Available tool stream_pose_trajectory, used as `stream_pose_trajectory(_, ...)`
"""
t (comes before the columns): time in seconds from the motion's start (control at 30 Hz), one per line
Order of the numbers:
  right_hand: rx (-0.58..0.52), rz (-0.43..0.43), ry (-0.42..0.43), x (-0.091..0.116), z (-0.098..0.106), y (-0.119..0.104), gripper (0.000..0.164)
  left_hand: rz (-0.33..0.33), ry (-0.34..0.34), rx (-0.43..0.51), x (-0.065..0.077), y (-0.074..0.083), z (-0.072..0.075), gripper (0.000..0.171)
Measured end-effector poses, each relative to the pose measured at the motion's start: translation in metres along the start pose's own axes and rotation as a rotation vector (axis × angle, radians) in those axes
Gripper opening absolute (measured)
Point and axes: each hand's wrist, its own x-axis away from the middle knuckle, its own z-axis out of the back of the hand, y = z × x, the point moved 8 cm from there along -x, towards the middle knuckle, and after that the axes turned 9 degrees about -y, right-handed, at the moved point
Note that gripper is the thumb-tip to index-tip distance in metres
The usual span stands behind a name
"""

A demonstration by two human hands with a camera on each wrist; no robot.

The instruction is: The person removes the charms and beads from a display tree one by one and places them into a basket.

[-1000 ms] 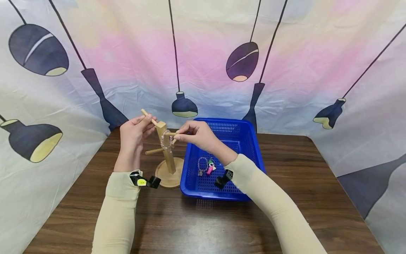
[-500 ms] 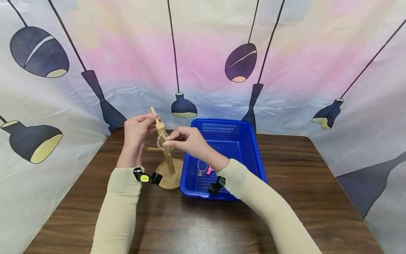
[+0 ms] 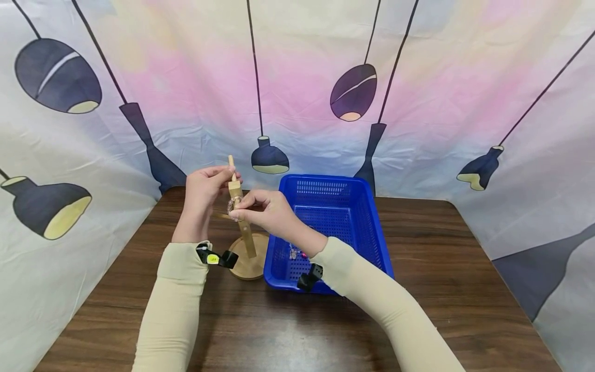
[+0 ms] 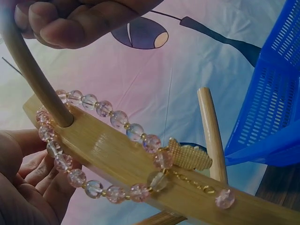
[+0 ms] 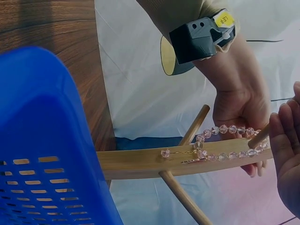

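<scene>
A wooden rack with a round base and several pegs stands left of the basket. My left hand pinches an upper peg on its far side. In front of the post, my right hand pinches the end of another peg. A bracelet of clear and pinkish beads hangs on that peg and lies against the post in the left wrist view. From it dangle a gold-coloured charm and a short chain with one bead. My right fingers partly cover the bracelet in the head view.
Right of the rack, a blue perforated basket sits on the brown wooden table. Inside it lie another bracelet and a pink item, mostly hidden by my right wrist. A cloth backdrop printed with lamps hangs behind.
The rack has turned: the peg at my left hand swung rightward, and the bracelet's peg swung from pointing right to pointing toward me. My left hand moved right, my right hand left.
</scene>
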Motion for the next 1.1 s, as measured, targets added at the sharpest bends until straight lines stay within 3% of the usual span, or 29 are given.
stream_pose_trajectory(0.2, 0.001, 0.001, 0.003, 0.001, 0.000, 0.000, 0.008, 0.027, -0.029, -0.035, 0.001, 0.000, 0.001, 0.007)
stream_pose_trajectory(0.37, -0.004, 0.001, 0.007, 0.002, 0.000, 0.002, 0.007, 0.061, -0.040, -0.204, 0.005, 0.001, 0.005, 0.052)
stream_pose_trajectory(0.43, -0.013, 0.004, 0.009, 0.002, -0.001, 0.002, 0.007, 0.043, -0.024, -0.256, 0.007, 0.002, 0.008, 0.058)
stream_pose_trajectory(0.5, -0.026, 0.006, 0.010, 0.002, -0.001, 0.002, 0.008, -0.011, 0.008, -0.274, 0.010, 0.005, 0.012, 0.053)
stream_pose_trajectory(0.67, -0.038, 0.007, 0.010, 0.002, -0.002, 0.002, 0.007, -0.184, 0.049, -0.094, 0.019, 0.008, 0.023, 0.008)
stream_pose_trajectory(0.8, -0.038, 0.014, 0.014, 0.002, -0.002, 0.001, 0.007, -0.245, 0.037, 0.095, 0.026, -0.001, 0.027, 0.020)
stream_pose_trajectory(1.1, -0.025, 0.008, 0.020, 0.002, -0.002, 0.001, 0.007, -0.294, 0.068, 0.358, 0.033, -0.034, 0.027, 0.025)
